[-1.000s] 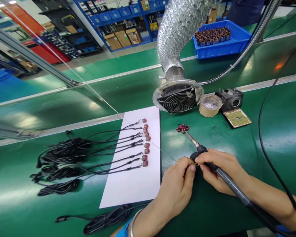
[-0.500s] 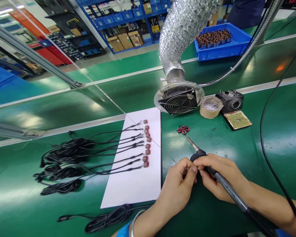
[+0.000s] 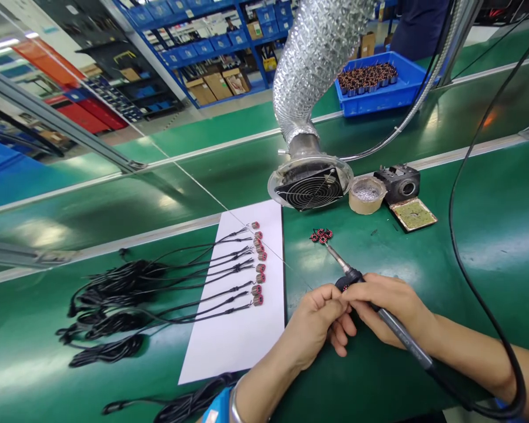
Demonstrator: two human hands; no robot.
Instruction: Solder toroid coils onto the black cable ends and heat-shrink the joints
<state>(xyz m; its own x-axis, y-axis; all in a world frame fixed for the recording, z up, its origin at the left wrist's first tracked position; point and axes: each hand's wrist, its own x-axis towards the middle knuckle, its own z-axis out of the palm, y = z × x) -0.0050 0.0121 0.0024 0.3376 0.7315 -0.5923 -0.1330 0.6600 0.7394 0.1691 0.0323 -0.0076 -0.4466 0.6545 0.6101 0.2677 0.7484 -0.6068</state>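
My right hand [image 3: 399,305] is closed around a soldering iron [image 3: 401,335], whose metal tip points away from me. Just beyond that tip lies a small cluster of red-and-black ring-shaped parts [image 3: 321,236]. My left hand [image 3: 315,323] meets the right one at the fingertips, its thumb and forefinger pinched. Whatever they grip is mostly covered; a speck of red and black shows by the iron's collar. A thin pale wire [image 3: 229,210] slants down from the upper left toward my left hand. To the left, a white sheet [image 3: 233,352] bears small wound cores [image 3: 259,256] beside cable ends.
Coiled black cables [image 3: 123,279] lie left of the sheet, another bundle [image 3: 198,399] near the front edge. A fume extractor [image 3: 311,188] hangs ahead. Behind it stand a cardboard ring [image 3: 367,200], an iron stand [image 3: 399,183] with sponge, and a blue bin [image 3: 379,103] of copper-wound parts.
The lower fingers of my left hand have spread out below the pinch. The view has shifted slightly, and the iron stays in my right hand.
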